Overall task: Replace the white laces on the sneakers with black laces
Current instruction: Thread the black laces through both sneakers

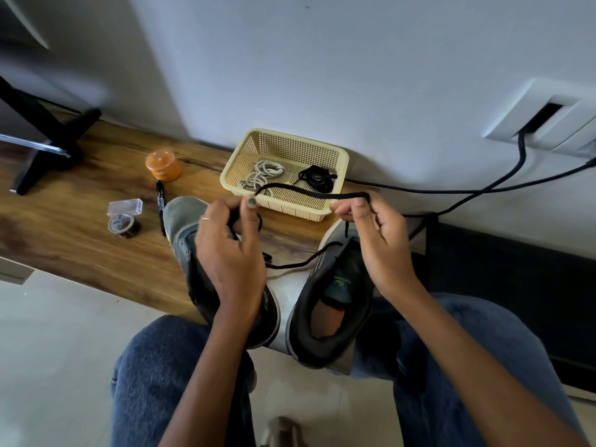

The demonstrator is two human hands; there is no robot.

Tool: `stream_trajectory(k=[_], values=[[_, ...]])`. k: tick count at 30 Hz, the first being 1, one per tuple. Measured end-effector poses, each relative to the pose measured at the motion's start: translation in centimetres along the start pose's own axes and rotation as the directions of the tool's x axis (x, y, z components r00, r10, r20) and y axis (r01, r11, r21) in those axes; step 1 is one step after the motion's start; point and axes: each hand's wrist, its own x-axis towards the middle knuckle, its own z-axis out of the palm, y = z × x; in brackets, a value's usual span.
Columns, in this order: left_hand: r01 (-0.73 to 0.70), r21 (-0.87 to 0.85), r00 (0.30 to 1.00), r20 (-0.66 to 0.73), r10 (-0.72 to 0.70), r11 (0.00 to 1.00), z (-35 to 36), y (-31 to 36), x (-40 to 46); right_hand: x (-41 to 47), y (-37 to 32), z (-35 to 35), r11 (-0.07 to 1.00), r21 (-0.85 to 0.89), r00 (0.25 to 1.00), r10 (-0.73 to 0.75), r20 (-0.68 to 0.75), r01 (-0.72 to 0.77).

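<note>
Two hands: raised over the sneakers, apart, one black lace [309, 191] stretched between them.
Left hand [230, 253]: lace end pinched in curled fingers above the left sneaker [180, 221].
Right hand [377, 240]: lace gripped between thumb and fingers, over the right sneaker [332, 304].
Lace tail: trailed down into the right sneaker's front.
Basket [338, 175]: seen just beyond the hands, white laces [261, 175] coiled left, spare black lace [317, 178] bundled right.
Far left: orange jar [163, 165], marker [160, 204] and tape [124, 224] laid on the wooden shelf [80, 201].

A room in a home, shown by a wood-grain worktop [80, 227] against a plain white wall [322, 59], a wall socket plate [548, 121] with black cables [483, 188], pale floor tiles [48, 366], and a black monitor stand [48, 140].
</note>
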Motion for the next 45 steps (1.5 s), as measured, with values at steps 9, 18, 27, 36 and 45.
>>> stream_trajectory(k=[9, 18, 27, 36, 45], values=[[-0.202, 0.025, 0.865, 0.473, 0.166, 0.979, 1.7, 0.1, -2.0, -0.7, -0.9, 0.2, 0.707, -0.609, 0.932, -0.233, 0.279, 0.359], [-0.037, 0.015, 0.922, 0.386, 0.028, 0.999, 0.9, -0.4, -1.0, 0.6, 0.3, -1.7, 0.785, -0.610, 0.981, -0.186, -0.061, 0.110], [0.275, -0.138, 0.937, 0.260, -0.233, 0.952, 0.5, 0.2, -0.4, 1.9, 0.7, -3.9, 0.959, -0.050, 0.863, 0.228, -0.451, -0.280], [0.499, -0.606, 0.846, 0.186, -0.500, 0.619, -0.2, 1.0, 0.9, 1.3, -0.2, -2.7, 0.931, -0.177, 0.944, 0.329, 0.024, -0.320], [0.562, -0.710, 0.748, 0.219, -0.626, 0.423, -1.3, 0.9, 2.1, 1.7, 1.3, -3.8, 0.794, -0.517, 0.947, 0.280, -0.156, -0.319]])
